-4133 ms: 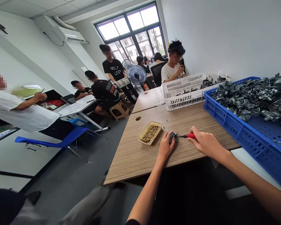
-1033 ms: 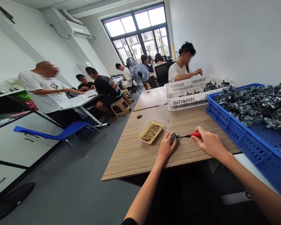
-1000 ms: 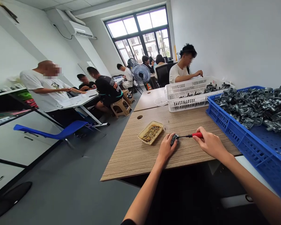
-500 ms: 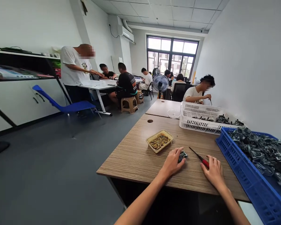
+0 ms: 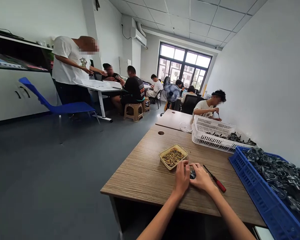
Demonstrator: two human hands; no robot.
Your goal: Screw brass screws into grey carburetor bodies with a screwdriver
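A small grey metal part (image 5: 192,174) sits low over the wooden table, mostly covered by my fingers. My left hand (image 5: 182,175) is closed on its left side, and my right hand (image 5: 200,176) grips it from the right. To the right of my right hand lies a screwdriver (image 5: 219,185) with a red handle, its dark shaft pointing away from me. Just beyond my left fingertips stands a shallow cream tray (image 5: 164,163) full of brass-coloured screws (image 5: 174,156).
A blue crate (image 5: 250,190) heaped with metal parts (image 5: 272,173) stands at the right. Behind it is a white crate (image 5: 210,141) with more parts. A clear lid (image 5: 185,127) lies on the far table. Several people work farther off; a blue chair (image 5: 62,107) stands left.
My right hand has left the screwdriver and moved left to the metal part. The screwdriver now lies loose on the table. My left hand stays at the part. The view has tilted.
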